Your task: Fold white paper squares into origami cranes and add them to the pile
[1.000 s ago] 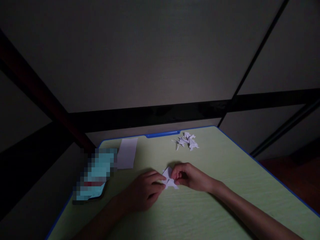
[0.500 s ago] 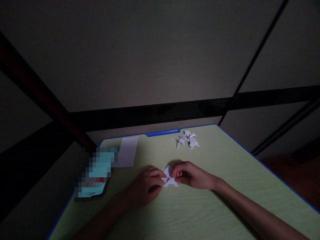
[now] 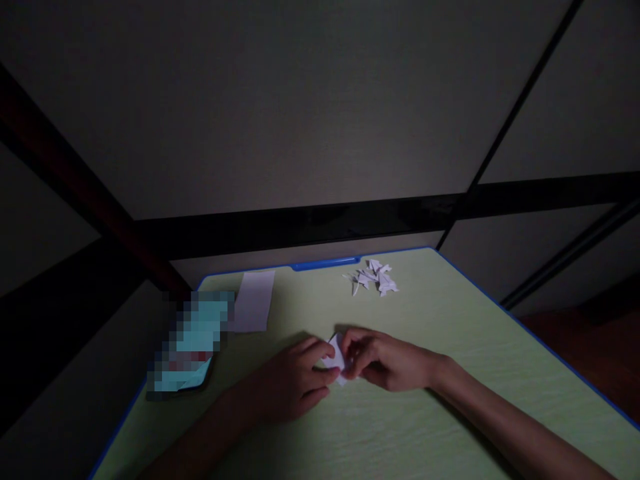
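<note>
Fingers (image 3: 320, 349) touch the folded white paper (image 3: 337, 357) from both sides.

The folded paper (image 3: 339, 356) is white, the grained tabletop (image 3: 440, 307) pale green, its rim (image 3: 325, 264) blue.

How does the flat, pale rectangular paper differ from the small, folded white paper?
The flat, pale rectangular paper is larger than the small, folded white paper. The rectangle lies untouched; the folded piece is touched by the left hand and right hand. Both look pale.
</note>
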The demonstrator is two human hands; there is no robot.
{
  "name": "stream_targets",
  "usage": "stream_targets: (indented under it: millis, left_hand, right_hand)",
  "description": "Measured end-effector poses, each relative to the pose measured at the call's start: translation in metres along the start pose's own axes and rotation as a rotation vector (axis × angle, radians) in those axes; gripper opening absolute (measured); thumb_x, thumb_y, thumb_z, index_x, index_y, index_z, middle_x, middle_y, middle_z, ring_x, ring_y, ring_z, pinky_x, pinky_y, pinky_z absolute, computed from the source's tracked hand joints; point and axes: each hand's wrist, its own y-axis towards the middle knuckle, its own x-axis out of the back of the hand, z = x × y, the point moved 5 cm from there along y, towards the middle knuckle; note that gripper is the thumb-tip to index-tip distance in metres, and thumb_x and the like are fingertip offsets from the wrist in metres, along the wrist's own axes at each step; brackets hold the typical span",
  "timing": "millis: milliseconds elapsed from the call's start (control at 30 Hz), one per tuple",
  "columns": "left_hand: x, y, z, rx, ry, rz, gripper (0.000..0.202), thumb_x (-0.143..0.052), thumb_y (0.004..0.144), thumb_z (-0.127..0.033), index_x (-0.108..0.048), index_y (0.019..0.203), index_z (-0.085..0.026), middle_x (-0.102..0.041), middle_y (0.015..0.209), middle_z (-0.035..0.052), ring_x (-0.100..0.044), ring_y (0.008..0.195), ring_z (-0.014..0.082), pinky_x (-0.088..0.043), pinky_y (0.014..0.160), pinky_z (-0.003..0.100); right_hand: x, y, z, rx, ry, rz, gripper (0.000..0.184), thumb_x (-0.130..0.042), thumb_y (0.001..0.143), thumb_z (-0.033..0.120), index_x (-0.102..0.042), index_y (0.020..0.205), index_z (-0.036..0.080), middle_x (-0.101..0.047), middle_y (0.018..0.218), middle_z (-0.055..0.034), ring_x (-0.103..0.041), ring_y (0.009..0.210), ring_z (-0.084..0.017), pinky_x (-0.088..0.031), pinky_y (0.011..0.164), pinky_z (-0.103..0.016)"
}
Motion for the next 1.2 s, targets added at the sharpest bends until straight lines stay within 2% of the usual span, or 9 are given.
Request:
stream_targets:
  millis: [233, 400, 833, 1200]
  left_hand:
    - [-0.001, -0.002, 0.003, -0.030, -0.009, -0.034, 0.014, -0.049, 0.076, -0.016, -0.062, 0.083, -0.017, -0.053, 0.099, 0.0088, -0.049, 0.089, 0.0188, -0.040, 0.078, 0.032]
    - [0.001, -0.002, 0.004, -0.020, -0.040, -0.033, 0.014, -0.050, 0.075, -0.014, -0.062, 0.079, -0.018, -0.053, 0.100, 0.0079, -0.049, 0.088, 0.0185, -0.040, 0.077, 0.031]
    - [-0.001, -0.002, 0.010, 0.034, -0.162, -0.135, 0.016, -0.050, 0.072, -0.008, -0.064, 0.067, -0.017, -0.058, 0.092, 0.0058, -0.051, 0.082, 0.0156, -0.040, 0.071, 0.027]
    - [0.000, -0.001, 0.007, 0.067, -0.187, -0.109, 0.018, -0.048, 0.074, -0.008, -0.061, 0.064, -0.015, -0.056, 0.093, 0.0065, -0.050, 0.084, 0.0157, -0.039, 0.073, 0.028]
  right_hand:
    - [0.001, -0.001, -0.003, 0.005, 0.058, -0.010, 0.027, -0.045, 0.065, -0.007, -0.064, 0.069, 0.013, -0.052, 0.086, -0.0048, -0.052, 0.079, -0.011, -0.045, 0.072, -0.025]
    - [0.002, -0.001, -0.004, -0.009, 0.097, -0.003, 0.029, -0.045, 0.062, -0.008, -0.063, 0.067, 0.015, -0.052, 0.086, -0.0030, -0.052, 0.079, -0.011, -0.045, 0.071, -0.025]
    - [0.002, -0.002, -0.010, -0.011, 0.174, -0.044, 0.027, -0.043, 0.059, -0.009, -0.059, 0.060, 0.013, -0.050, 0.082, -0.0025, -0.051, 0.074, -0.010, -0.043, 0.067, -0.023]
    - [0.002, -0.001, -0.007, -0.003, 0.172, -0.050, 0.027, -0.042, 0.059, -0.010, -0.056, 0.061, 0.013, -0.050, 0.082, -0.0032, -0.051, 0.076, -0.011, -0.043, 0.066, -0.025]
